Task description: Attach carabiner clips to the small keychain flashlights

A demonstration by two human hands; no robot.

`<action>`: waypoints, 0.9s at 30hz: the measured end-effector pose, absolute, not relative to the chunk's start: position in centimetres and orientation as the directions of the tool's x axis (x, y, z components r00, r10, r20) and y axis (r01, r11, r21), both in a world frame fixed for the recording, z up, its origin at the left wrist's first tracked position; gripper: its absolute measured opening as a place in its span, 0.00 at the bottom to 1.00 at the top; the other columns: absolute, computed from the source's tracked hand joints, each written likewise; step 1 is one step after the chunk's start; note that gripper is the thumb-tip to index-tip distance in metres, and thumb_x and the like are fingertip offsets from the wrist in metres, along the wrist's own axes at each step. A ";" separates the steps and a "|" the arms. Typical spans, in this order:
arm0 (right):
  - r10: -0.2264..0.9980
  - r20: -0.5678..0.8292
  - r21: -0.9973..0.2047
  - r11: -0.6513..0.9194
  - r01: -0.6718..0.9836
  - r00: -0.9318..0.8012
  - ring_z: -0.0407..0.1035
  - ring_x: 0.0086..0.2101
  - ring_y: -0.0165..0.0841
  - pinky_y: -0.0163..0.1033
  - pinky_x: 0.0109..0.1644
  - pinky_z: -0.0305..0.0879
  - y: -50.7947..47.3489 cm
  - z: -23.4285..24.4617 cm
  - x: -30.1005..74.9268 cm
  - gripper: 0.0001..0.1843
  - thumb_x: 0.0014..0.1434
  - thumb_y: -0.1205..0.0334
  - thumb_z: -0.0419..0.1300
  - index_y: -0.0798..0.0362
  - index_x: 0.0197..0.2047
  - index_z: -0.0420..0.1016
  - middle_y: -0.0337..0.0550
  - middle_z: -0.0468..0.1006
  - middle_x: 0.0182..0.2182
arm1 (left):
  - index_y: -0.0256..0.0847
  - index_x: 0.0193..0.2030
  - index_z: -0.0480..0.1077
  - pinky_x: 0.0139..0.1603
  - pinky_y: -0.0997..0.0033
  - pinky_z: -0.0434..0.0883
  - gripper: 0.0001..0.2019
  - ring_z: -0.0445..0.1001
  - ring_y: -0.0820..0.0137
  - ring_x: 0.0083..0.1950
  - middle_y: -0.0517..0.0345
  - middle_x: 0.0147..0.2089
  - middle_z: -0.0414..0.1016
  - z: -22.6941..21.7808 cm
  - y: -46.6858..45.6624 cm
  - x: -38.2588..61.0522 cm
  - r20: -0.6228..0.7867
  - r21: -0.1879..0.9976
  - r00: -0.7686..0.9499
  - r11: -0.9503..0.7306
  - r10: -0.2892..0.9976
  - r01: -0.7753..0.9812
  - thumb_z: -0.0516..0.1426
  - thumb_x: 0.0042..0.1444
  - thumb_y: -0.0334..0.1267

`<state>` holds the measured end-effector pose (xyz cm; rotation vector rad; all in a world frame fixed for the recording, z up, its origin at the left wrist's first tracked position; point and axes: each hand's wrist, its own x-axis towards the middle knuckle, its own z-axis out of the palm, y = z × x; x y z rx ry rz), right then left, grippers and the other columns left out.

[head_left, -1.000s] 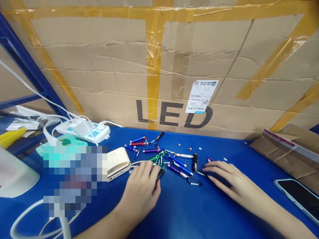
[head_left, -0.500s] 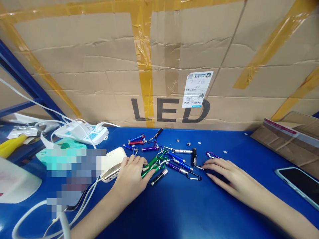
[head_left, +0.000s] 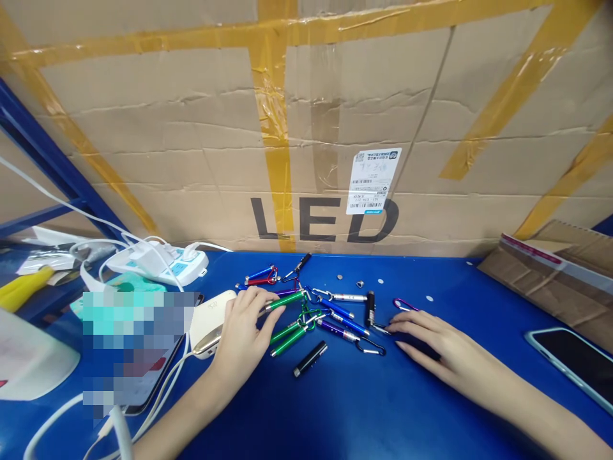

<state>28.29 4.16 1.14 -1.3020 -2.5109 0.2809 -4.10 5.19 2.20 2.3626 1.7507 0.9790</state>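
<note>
My left hand [head_left: 243, 326] rests on the blue table, its fingertips pinching the end of a green mini flashlight keychain [head_left: 282, 301]. Two more green flashlights [head_left: 288, 338] lie just right of it, tangled in carabiners. A loose black flashlight [head_left: 310, 359] lies below the pile. My right hand [head_left: 433, 335] lies flat with fingers apart, its fingertip touching a small metal clip [head_left: 380, 329]. Blue flashlights [head_left: 342, 317], a purple one [head_left: 338, 329] and a silver one [head_left: 349, 297] sit between my hands.
A cream power bank [head_left: 211, 322] with a cable touches my left hand's side. A white power strip [head_left: 158, 265] stands at the back left. A phone [head_left: 572, 361] lies at the right edge. Small metal discs [head_left: 340, 278] dot the table before a large cardboard box [head_left: 316, 128].
My left hand has slid left, drawing a green flashlight with it. The green flashlights have spread apart, and the black flashlight lies farther toward me. My right hand has hardly moved.
</note>
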 end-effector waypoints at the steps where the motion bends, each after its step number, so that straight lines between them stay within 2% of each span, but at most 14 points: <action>1: 0.820 0.176 -0.309 0.571 0.761 -0.544 0.68 0.50 0.40 0.49 0.56 0.64 4.2 1.1 28.3 0.16 0.63 0.55 0.47 0.48 0.47 0.72 0.47 0.74 0.46 | 0.43 0.39 0.67 0.42 0.61 0.65 0.07 0.70 0.63 0.42 0.55 0.39 0.73 2.3 5.2 -4.0 0.467 0.424 0.148 -0.367 0.872 0.828 0.50 0.60 0.40; 6: 0.814 0.186 -0.301 0.580 0.757 -0.550 0.68 0.49 0.39 0.48 0.54 0.65 4.3 1.1 28.4 0.15 0.63 0.55 0.47 0.48 0.46 0.72 0.46 0.74 0.45 | 0.43 0.40 0.65 0.38 0.66 0.68 0.07 0.71 0.67 0.36 0.58 0.35 0.72 2.8 4.7 -3.8 0.469 0.601 -0.011 -0.310 0.883 0.737 0.51 0.59 0.41; 10: 0.815 0.179 -0.302 0.579 0.758 -0.551 0.67 0.50 0.40 0.49 0.54 0.66 4.3 1.3 28.3 0.16 0.63 0.56 0.47 0.49 0.46 0.72 0.47 0.74 0.45 | 0.43 0.45 0.61 0.40 0.66 0.69 0.09 0.72 0.66 0.39 0.55 0.39 0.72 3.3 4.6 -4.1 0.485 0.719 -0.137 -0.305 0.864 0.624 0.49 0.60 0.42; 12: 0.816 0.191 -0.310 0.577 0.756 -0.545 0.68 0.49 0.40 0.50 0.54 0.66 4.3 1.3 28.3 0.15 0.63 0.55 0.47 0.48 0.45 0.72 0.47 0.74 0.45 | 0.43 0.46 0.58 0.42 0.64 0.70 0.09 0.73 0.66 0.41 0.53 0.40 0.74 3.2 4.6 -4.1 0.476 0.737 -0.108 -0.328 0.873 0.591 0.47 0.61 0.41; 14: 0.816 0.200 -0.316 0.577 0.753 -0.542 0.68 0.49 0.40 0.50 0.53 0.66 4.4 1.3 28.3 0.15 0.62 0.55 0.47 0.48 0.45 0.73 0.47 0.75 0.44 | 0.43 0.46 0.58 0.43 0.63 0.69 0.07 0.73 0.65 0.43 0.53 0.40 0.75 2.7 4.6 -4.0 0.473 0.670 0.011 -0.368 0.881 0.644 0.47 0.62 0.39; 17: 0.820 0.199 -0.320 0.572 0.755 -0.537 0.68 0.49 0.40 0.50 0.54 0.65 4.4 1.2 28.3 0.15 0.62 0.55 0.47 0.48 0.45 0.73 0.47 0.74 0.44 | 0.43 0.45 0.64 0.43 0.64 0.68 0.07 0.72 0.64 0.44 0.54 0.42 0.74 1.6 4.9 -3.9 0.462 0.430 0.271 -0.481 0.844 0.765 0.48 0.62 0.34; 19: 0.821 0.191 -0.319 0.570 0.757 -0.537 0.68 0.49 0.40 0.50 0.54 0.65 4.4 1.0 28.4 0.16 0.62 0.55 0.47 0.48 0.45 0.72 0.47 0.74 0.45 | 0.43 0.43 0.66 0.42 0.65 0.66 0.10 0.72 0.66 0.43 0.55 0.42 0.74 1.1 5.1 -4.0 0.441 0.302 0.389 -0.542 0.809 0.784 0.46 0.62 0.30; 21: 0.820 0.185 -0.313 0.571 0.758 -0.542 0.67 0.50 0.40 0.50 0.54 0.66 4.5 0.9 28.4 0.16 0.63 0.55 0.47 0.48 0.46 0.72 0.47 0.74 0.45 | 0.42 0.41 0.67 0.41 0.67 0.66 0.11 0.71 0.67 0.42 0.56 0.41 0.73 0.9 5.3 -4.1 0.453 0.248 0.404 -0.547 0.795 0.799 0.45 0.62 0.27; 23: 0.819 0.183 -0.306 0.573 0.760 -0.544 0.67 0.50 0.40 0.50 0.54 0.66 4.6 0.8 28.5 0.16 0.63 0.55 0.47 0.48 0.46 0.72 0.47 0.74 0.45 | 0.42 0.40 0.67 0.41 0.66 0.65 0.09 0.71 0.67 0.42 0.55 0.41 0.73 1.3 5.2 -4.0 0.501 0.229 0.373 -0.535 0.781 0.813 0.47 0.61 0.29; 26: 0.821 0.185 -0.302 0.570 0.764 -0.540 0.68 0.50 0.40 0.51 0.55 0.65 4.5 0.8 28.4 0.16 0.63 0.55 0.47 0.48 0.46 0.72 0.46 0.74 0.46 | 0.41 0.41 0.68 0.43 0.64 0.65 0.05 0.69 0.65 0.42 0.54 0.40 0.72 2.3 4.3 -3.3 0.538 0.200 0.419 -0.593 0.732 0.780 0.53 0.59 0.37; 27: 0.823 0.183 -0.301 0.568 0.766 -0.538 0.68 0.49 0.40 0.51 0.55 0.64 4.4 0.9 28.4 0.16 0.63 0.55 0.47 0.48 0.47 0.72 0.46 0.74 0.46 | 0.42 0.39 0.68 0.42 0.63 0.65 0.07 0.69 0.65 0.41 0.55 0.38 0.71 2.6 3.9 -3.0 0.497 0.190 0.474 -0.624 0.727 0.758 0.54 0.57 0.40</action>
